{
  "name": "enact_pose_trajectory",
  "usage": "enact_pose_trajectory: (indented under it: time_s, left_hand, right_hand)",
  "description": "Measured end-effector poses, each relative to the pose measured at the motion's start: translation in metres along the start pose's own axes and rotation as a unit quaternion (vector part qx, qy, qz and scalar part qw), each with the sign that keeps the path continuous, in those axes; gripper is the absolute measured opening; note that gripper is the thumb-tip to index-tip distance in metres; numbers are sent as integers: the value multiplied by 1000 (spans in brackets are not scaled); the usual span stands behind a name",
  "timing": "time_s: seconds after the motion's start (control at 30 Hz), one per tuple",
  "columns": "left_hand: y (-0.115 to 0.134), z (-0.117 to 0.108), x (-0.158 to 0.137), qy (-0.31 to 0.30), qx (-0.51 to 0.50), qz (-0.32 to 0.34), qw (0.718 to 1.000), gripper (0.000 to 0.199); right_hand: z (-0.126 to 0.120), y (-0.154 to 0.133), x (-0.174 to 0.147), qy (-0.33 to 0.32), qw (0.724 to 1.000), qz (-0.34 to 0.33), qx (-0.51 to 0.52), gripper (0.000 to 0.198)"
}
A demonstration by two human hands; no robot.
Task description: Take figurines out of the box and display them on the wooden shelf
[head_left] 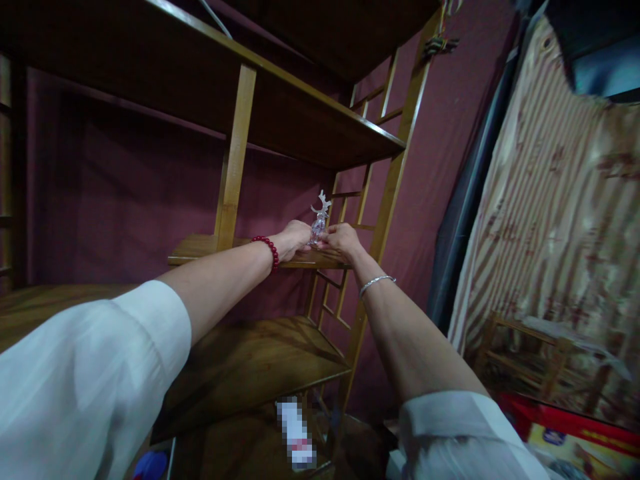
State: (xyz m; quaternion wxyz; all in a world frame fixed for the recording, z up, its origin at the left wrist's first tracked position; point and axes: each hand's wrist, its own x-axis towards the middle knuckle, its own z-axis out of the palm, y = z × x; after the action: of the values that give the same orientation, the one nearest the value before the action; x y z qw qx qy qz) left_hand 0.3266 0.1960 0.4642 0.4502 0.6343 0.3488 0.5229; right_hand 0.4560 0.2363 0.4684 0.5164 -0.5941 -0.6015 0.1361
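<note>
At a wooden shelf (193, 247) against a maroon wall (150, 180), the right hand (344, 239) pinches a clear antlered figurine (319, 225), fingers nearly together; the left hand (295, 239) curls beside it, grip unclear.

glassy figurine (318, 225) (v. shiny), smth wd shelf (260, 350)

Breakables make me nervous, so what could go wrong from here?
The clear, glassy figurine with branching prongs might tip or slip between the left hand and right hand. It appears near the front edge of the brown wooden shelf, so it could fall. Its thin prongs look fragile and might snap if knocked.
</note>
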Motion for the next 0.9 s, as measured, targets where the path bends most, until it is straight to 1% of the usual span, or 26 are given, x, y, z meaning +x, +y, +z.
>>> enact_pose_trajectory:
  time_s: [0.13, 0.2, 0.33, 0.53, 0.73, 0.9]
  left_hand:
    - [-2, 1, 1, 7, 50, 5, 999, 5]
    - [-2, 1, 1, 0, 64, 16, 998, 5]
    - [-2, 1, 0, -22, 66, 36, 997, 7]
    - [0, 1, -4, -41, 58, 38, 997, 10]
    - [2, 1, -7, -39, 66, 36, 996, 11]
    - [0, 1, -2, -38, 67, 38, 996, 5]
  right_hand:
    - [2, 4, 4, -2, 1000, 0, -13, 6]
    - [3, 6, 4, 3, 1000, 0, -12, 6]
    - [3, 4, 3, 2, 1000, 6, -16, 6]
    - [3, 2, 4, -1, 1000, 5, -26, 4]
    - [4, -1, -1, 6, 999, 13, -41, 4]
    - [2, -4, -6, 8, 999, 9, -51, 6]
